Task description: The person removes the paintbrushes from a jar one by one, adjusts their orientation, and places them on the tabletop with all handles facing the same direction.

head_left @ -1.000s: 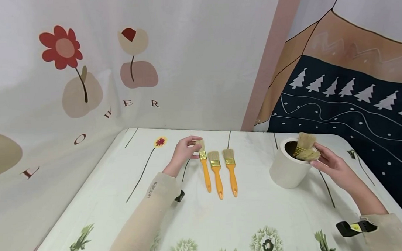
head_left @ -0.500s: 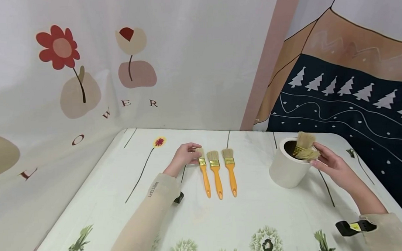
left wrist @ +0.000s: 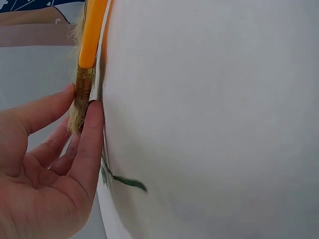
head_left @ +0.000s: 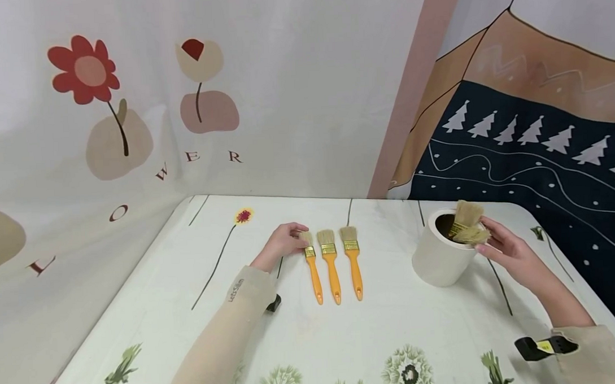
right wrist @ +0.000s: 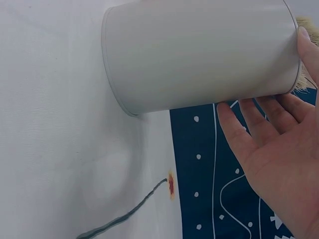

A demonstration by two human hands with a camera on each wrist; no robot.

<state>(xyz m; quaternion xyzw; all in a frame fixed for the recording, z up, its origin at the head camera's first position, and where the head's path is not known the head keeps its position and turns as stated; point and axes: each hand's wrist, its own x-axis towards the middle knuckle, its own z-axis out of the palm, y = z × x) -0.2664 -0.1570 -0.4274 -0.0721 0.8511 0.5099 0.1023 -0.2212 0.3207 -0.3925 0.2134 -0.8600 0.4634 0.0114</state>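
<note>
"So, what comes first on this table [head_left: 388, 325]?"
"The white pot [head_left: 437, 261], to the right. The right hand [head_left: 513, 256] touches its side and rim, fingers apart; a light touch should keep it steady."
"And the left hand [head_left: 282, 242]?"
"Its thumb and finger pinch the leftmost brush [head_left: 314, 278] near the bristles. I'd keep it flat, in line with the middle brush [head_left: 333, 273] and right brush [head_left: 355, 272]."
"Any change?"
"A second ago the leftmost lay farther off; now its tip is nearly level with the others."

The left hand [head_left: 286, 241] holds the leftmost of three orange-handled bristle paintbrushes [head_left: 332, 276]; the right hand [head_left: 511, 256] touches a white cylindrical pot [head_left: 436, 264] containing pale-bristled brushes [head_left: 469, 214].
</note>
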